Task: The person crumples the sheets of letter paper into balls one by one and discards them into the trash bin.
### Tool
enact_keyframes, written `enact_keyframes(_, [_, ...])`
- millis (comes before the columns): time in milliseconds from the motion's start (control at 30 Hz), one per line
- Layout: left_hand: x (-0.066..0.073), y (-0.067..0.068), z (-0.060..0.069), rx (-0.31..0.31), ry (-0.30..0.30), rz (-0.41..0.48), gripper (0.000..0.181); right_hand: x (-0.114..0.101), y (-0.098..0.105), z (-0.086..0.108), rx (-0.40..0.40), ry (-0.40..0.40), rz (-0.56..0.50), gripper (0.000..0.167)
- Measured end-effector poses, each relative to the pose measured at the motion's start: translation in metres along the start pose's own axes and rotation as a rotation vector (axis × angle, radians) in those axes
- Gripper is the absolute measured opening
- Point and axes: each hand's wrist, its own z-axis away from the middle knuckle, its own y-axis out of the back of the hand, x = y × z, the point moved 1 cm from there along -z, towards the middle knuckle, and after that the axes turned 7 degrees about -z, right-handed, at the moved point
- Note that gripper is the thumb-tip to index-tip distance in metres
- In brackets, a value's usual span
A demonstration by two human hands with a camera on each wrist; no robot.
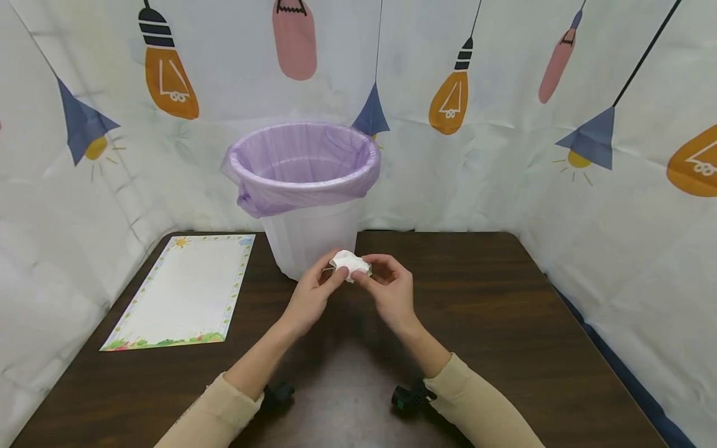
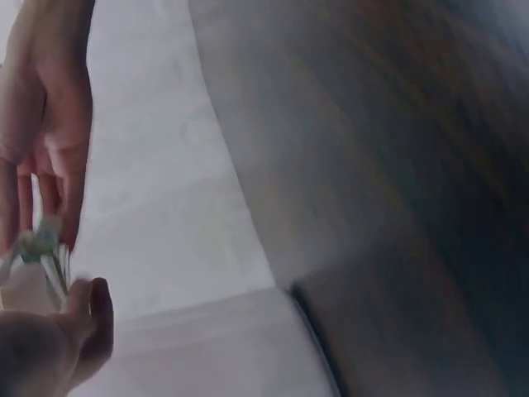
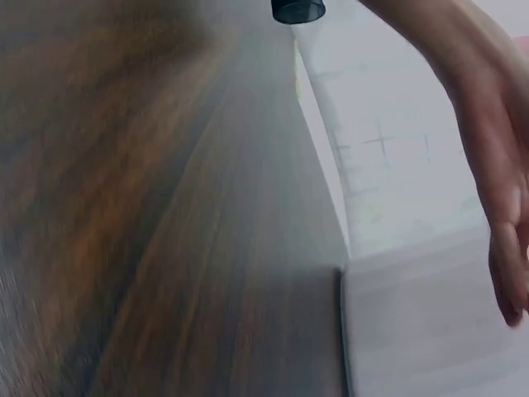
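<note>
A small crumpled piece of white paper (image 1: pixel 350 264) is held above the table, in front of the bin. My left hand (image 1: pixel 315 289) pinches its left side between thumb and fingers. On the opposite side, my right hand (image 1: pixel 390 287) pinches it the same way. The left wrist view shows the crumpled paper (image 2: pixel 31 285) at its left edge, with greenish bits on its folds. Just behind the hands stands a white bin (image 1: pixel 310 233) lined with a purple bag (image 1: pixel 308 193). In the right wrist view the paper is mostly out of frame.
A sheet of white paper (image 1: pixel 182 289) with a printed leafy border lies flat on the left of the dark wooden table (image 1: pixel 476 311). White curtains (image 1: pixel 487 174) printed with lamps and bulbs hang behind the table and at its sides.
</note>
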Motion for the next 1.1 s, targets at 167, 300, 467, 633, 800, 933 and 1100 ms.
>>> enact_keyframes(167, [0.005, 0.006, 0.0, -0.017, -0.01, -0.096, 0.045, -0.003, 0.001, -0.001, -0.013, 0.055, 0.039, 0.033])
enact_keyframes(300, [0.007, 0.008, 0.0, -0.008, -0.031, -0.119, 0.047, -0.003, 0.001, -0.001, -0.034, 0.098, 0.067, 0.034])
enact_keyframes(467, [0.005, 0.006, 0.0, 0.025, -0.106, -0.162, 0.045, -0.003, 0.003, -0.002, -0.051, 0.135, 0.089, 0.034])
enact_keyframes(633, [0.006, 0.003, 0.0, 0.072, -0.165, -0.118, 0.038, -0.004, 0.003, -0.004, -0.048, 0.134, 0.076, 0.034])
enact_keyframes(800, [0.002, 0.002, -0.001, 0.136, -0.234, -0.068, 0.032, -0.007, 0.001, -0.002, -0.048, 0.136, 0.097, 0.033])
enact_keyframes(933, [-0.001, 0.001, -0.001, 0.214, -0.3, -0.102, 0.027, -0.008, -0.001, 0.0, -0.062, 0.111, 0.102, 0.029])
enact_keyframes(1100, [-0.002, -0.001, -0.003, 0.257, -0.422, -0.157, 0.024, -0.012, 0.001, 0.0, -0.069, -0.035, 0.053, 0.028])
